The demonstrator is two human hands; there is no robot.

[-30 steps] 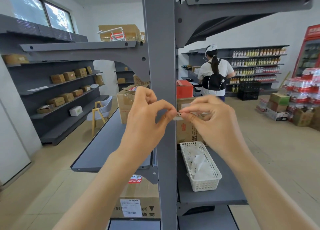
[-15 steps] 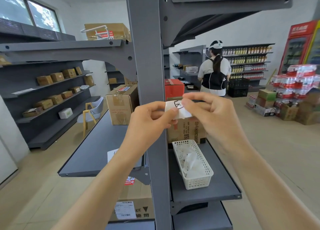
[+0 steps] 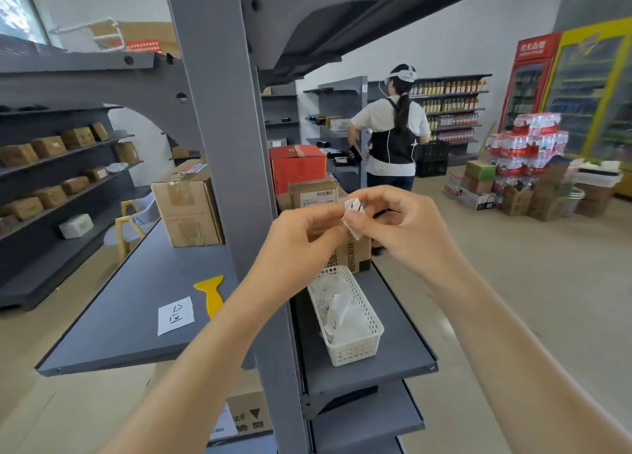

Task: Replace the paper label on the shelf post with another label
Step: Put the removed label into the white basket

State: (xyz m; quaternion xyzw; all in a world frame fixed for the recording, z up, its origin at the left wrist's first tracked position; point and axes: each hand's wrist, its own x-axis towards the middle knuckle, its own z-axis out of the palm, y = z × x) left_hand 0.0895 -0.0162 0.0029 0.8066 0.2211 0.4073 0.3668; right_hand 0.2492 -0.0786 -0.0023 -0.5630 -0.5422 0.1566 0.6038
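The grey shelf post (image 3: pixel 222 146) rises through the middle of the view, its face bare where I can see it. To its right, my left hand (image 3: pixel 301 238) and my right hand (image 3: pixel 407 228) both pinch a small crumpled white paper label (image 3: pixel 354 214) with black marks, held in the air above a white basket (image 3: pixel 345 313). Another white label (image 3: pixel 176 315) with handwritten marks lies flat on the left shelf board (image 3: pixel 130 303), beside a yellow scraper (image 3: pixel 210 293).
The white basket holds several crumpled paper pieces. Cardboard boxes (image 3: pixel 188 204) and a red box (image 3: pixel 297 166) stand on the shelves behind the post. A person (image 3: pixel 393 135) stands with their back to me in the aisle. Drink fridges (image 3: pixel 581 94) and stacked bottle packs (image 3: pixel 526 139) are at right.
Both hands have come away from the post to the right with the paper label, which is now more crumpled. The view has swung right, showing the flat label and scraper.
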